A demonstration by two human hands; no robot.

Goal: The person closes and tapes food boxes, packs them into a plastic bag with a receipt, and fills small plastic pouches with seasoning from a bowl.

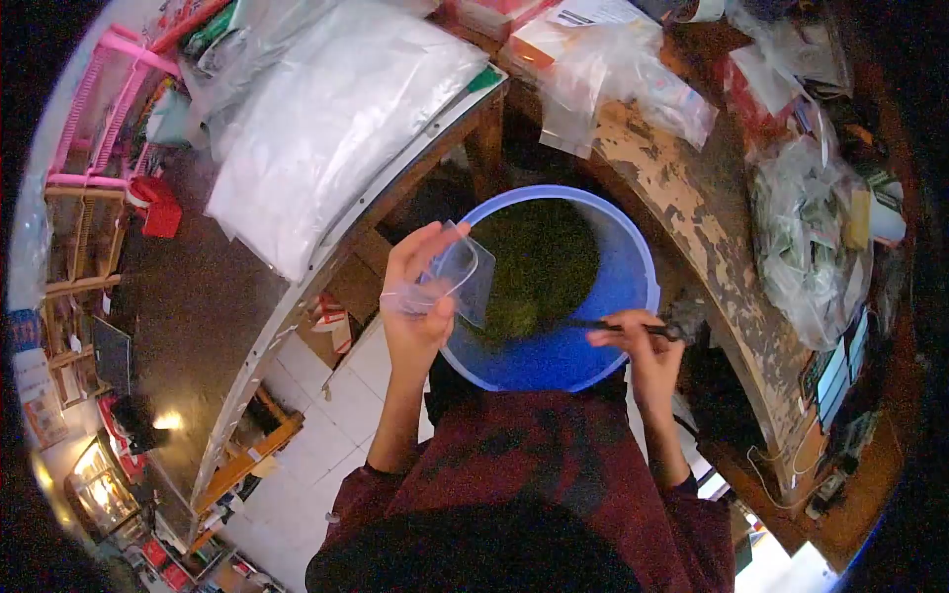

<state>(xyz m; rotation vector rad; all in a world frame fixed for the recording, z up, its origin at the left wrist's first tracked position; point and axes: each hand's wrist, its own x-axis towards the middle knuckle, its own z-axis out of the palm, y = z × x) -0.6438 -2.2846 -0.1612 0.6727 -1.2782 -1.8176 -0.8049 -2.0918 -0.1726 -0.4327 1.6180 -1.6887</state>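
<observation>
My left hand (420, 292) is closed on a small clear plastic bag (476, 282), which it holds up over the left rim of a blue bucket (593, 358). The bag's mouth appears to be spread open around the fingers. Inside the bucket lies a mass of loose dark green material (544, 257), too grainy to name. My right hand (647, 351) grips a long dark-handled utensil (583, 324) at the bucket's right side. Its handle points left over the green material, and its far end is blurred, so I cannot tell its shape.
A stack of large clear plastic sheets or bags (346, 119) covers part of the left table (217, 257). On the worn wooden table (682, 208) at right lie plastic packets (633, 89) and a heap of clear bags (811, 237). White floor tiles (316, 425) show below.
</observation>
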